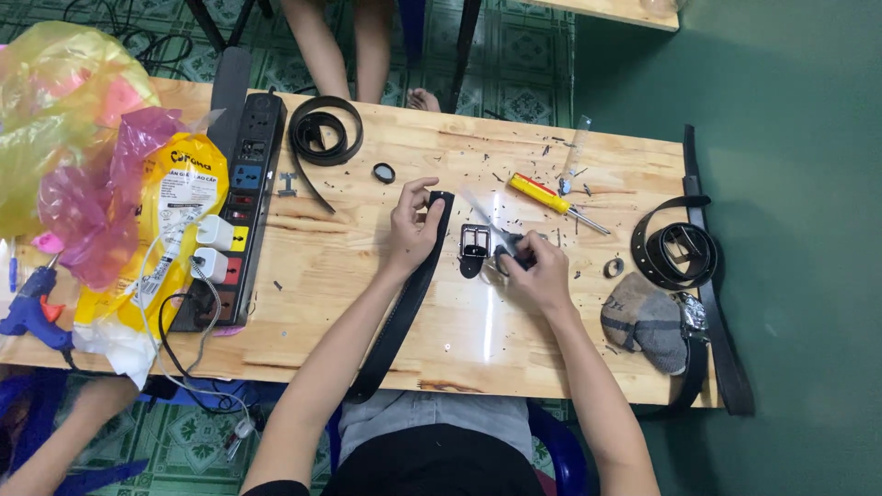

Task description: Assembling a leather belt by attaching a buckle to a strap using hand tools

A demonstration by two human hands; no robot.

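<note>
L hand point(415, 225) pins the end of a black belt strap point(404, 298) flat on the wooden table point(367, 266). Thumb and fingers curl over the strap tip, pressed close together, not spread. Strap runs from the tip near table centre down-left and off the near edge toward the lap.

R hand point(537, 266) is wrapped round the handles of scissors point(491, 230), fingers folded in tight; blades look slightly parted and point up-left toward the strap end. A metal buckle point(474, 242) with a short black tab lies on the table between the hands, just beside the R fingertips; can't tell if it's touching the blades.

Step, as I read it: trimming/prepping the strap end near the buckle. Black offcut bits all over the table fit that. Next move would need the strap held taut and square, blade lined up across the width, and L fingers kept clear of the cut line.

Nearby: yellow-handled screwdriver point(551, 199) up-right of the scissors, coiled belt point(323, 133) at the far edge, another coiled belt point(678, 250) at right, grey cloth point(648, 321), black power strip point(241, 202) with chargers at left, blue glue gun point(32, 308) at the left edge.
</note>
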